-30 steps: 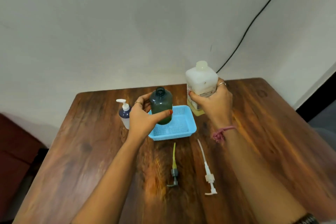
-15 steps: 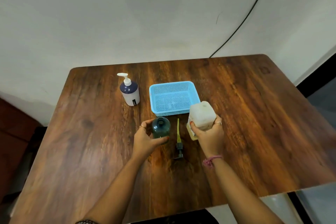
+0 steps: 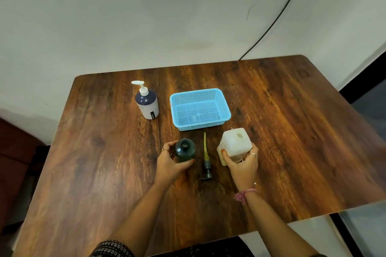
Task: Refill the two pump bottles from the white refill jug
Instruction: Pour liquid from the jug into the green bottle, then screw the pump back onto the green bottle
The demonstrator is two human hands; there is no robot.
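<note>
Head view: left hand [image 3: 170, 164] grips the uncapped dark green bottle [image 3: 185, 150], upright on the table [image 3: 292, 131], mouth up, axis vertical. Right hand [image 3: 243, 162] clasps the white refill jug [image 3: 236, 142], upright. Risk: narrow mouth, wide jug; the pour may overshoot and spill.

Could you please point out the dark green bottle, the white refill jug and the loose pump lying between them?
dark green bottle [image 3: 185, 150]: head view, on its shoulder.
white refill jug [image 3: 236, 142]: head view, on its top face.
loose pump [image 3: 206, 164]: head view, on its grey collar.
</note>
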